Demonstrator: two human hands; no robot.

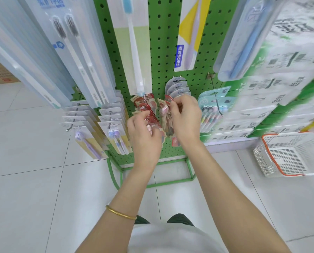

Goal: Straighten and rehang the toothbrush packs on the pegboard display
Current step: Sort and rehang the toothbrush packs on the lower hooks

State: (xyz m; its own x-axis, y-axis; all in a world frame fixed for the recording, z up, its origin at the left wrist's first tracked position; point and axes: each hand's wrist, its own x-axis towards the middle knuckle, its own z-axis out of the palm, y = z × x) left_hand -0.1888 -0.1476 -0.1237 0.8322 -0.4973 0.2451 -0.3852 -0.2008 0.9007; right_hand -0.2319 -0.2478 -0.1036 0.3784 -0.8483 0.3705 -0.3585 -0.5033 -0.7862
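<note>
A green pegboard (161,52) carries toothbrush packs on hooks. Low in its middle hangs a row of red-topped toothbrush packs (146,106). My left hand (143,134) grips the front of that row, fingers curled round the packs. To its right, my right hand (186,117) pinches the top of one red-topped pack (166,108) and holds it upright beside the row. Its lower end (175,141) shows under my wrist. Grey round-topped packs (178,86) hang just behind my right hand.
Long blue and white packs (74,52) hang at the left, small card packs (112,123) below them. Teal multi-brush packs (212,106) hang at the right beside stacked green-and-white goods (280,79). A white basket with an orange rim (289,154) sits on the tiled floor.
</note>
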